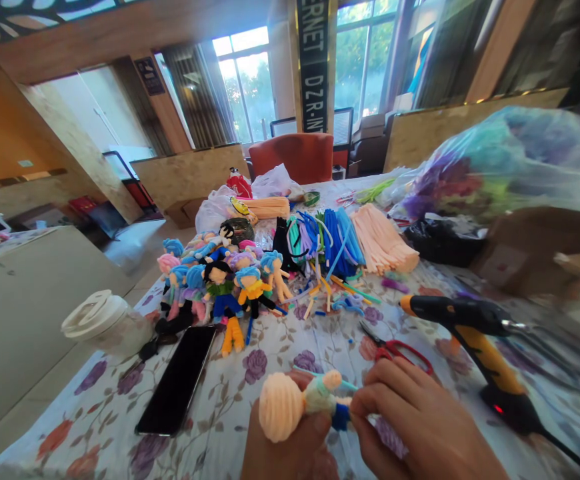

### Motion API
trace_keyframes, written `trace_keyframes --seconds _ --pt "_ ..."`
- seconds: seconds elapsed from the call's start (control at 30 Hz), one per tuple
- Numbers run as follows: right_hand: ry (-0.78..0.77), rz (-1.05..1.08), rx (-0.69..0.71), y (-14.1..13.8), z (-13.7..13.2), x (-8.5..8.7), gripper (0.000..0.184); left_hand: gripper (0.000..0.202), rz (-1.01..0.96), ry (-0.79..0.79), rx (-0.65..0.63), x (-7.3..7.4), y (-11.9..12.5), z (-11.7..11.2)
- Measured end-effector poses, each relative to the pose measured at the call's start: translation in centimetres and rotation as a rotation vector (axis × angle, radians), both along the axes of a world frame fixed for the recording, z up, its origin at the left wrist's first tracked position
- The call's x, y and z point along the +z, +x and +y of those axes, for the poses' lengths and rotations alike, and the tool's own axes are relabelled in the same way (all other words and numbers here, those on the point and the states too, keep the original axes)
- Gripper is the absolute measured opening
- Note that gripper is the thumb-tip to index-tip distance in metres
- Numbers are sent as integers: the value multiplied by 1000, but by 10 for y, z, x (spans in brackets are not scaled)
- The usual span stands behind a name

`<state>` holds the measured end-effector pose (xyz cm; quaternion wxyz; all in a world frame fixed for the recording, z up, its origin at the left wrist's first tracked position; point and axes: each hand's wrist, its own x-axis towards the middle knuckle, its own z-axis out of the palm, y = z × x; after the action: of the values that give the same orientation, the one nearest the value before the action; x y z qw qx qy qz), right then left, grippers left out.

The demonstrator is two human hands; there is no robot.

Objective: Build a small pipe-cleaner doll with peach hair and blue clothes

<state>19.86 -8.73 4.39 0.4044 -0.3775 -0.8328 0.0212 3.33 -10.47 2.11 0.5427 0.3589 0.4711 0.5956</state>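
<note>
At the bottom centre, my left hand (290,448) is closed around a small pipe-cleaner doll (295,401) with a round peach head, pale green body and blue lower part. My right hand (410,420) pinches the doll's blue end from the right, fingers pressed together. Just beyond the hands lie red-handled scissors (400,351) on the flowered tablecloth (250,373).
A yellow-and-black glue gun (475,333) rests at right, its cord trailing off. A black phone (177,389) and a lidded jar (105,325) lie at left. Finished dolls (220,280), blue and peach pipe cleaner bundles (340,243) and plastic bags (495,167) crowd the far table.
</note>
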Motion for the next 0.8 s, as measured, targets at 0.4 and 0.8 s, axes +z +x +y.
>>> trace_keyframes --seconds 0.4,0.8 --pt "6 -3 -19 -2 2 -2 21 17 37 54 -24 1 0 3" --pt "3 -47 -22 -4 -3 1 21 19 291 -140 163 1 5 -1"
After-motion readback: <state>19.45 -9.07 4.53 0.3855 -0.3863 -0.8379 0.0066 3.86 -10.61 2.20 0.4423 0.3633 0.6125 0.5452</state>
